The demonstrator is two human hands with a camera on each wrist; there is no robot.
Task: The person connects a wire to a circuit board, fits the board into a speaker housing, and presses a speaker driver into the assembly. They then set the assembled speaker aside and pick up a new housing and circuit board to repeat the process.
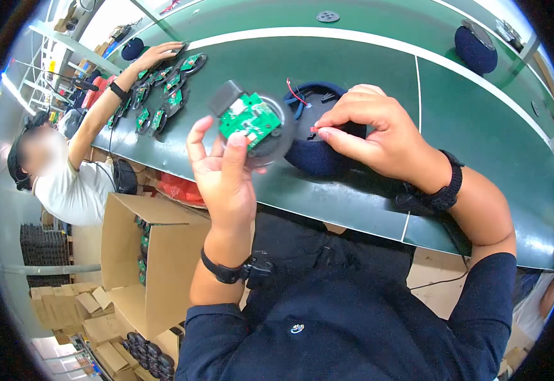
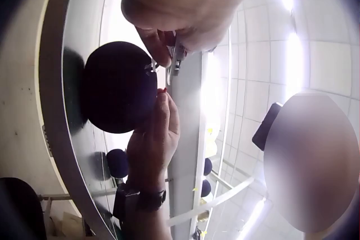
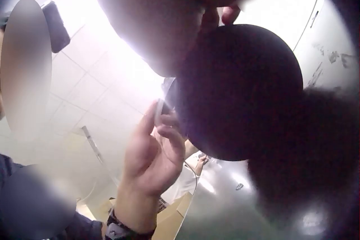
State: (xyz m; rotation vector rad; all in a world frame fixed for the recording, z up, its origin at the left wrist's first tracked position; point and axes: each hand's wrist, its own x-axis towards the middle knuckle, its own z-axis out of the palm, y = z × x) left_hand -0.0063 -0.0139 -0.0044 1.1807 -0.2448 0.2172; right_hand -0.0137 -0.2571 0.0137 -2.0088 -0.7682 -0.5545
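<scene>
My left hand [image 1: 229,174] holds a round black base with a clear rim [image 1: 276,145], thumb over the face. A green circuit board [image 1: 249,119] and a black block [image 1: 226,96] sit on that face. Thumb and forefinger of my right hand [image 1: 388,133] pinch a small red connector [image 1: 314,129], which also shows in the left wrist view. Under this hand a round, dark blue fabric-covered housing [image 1: 318,160] stands on the table, its black inside facing up. A thin red wire [image 1: 296,93] rises from it. In the right wrist view the housing [image 3: 242,93] is a dark ball.
Several round bases with green boards [image 1: 174,82] lie at the left of the green table [image 1: 353,197], where another person [image 1: 77,184] reaches over. An open cardboard box [image 1: 169,267] stands left of me. Another blue housing [image 1: 476,47] sits at the far right.
</scene>
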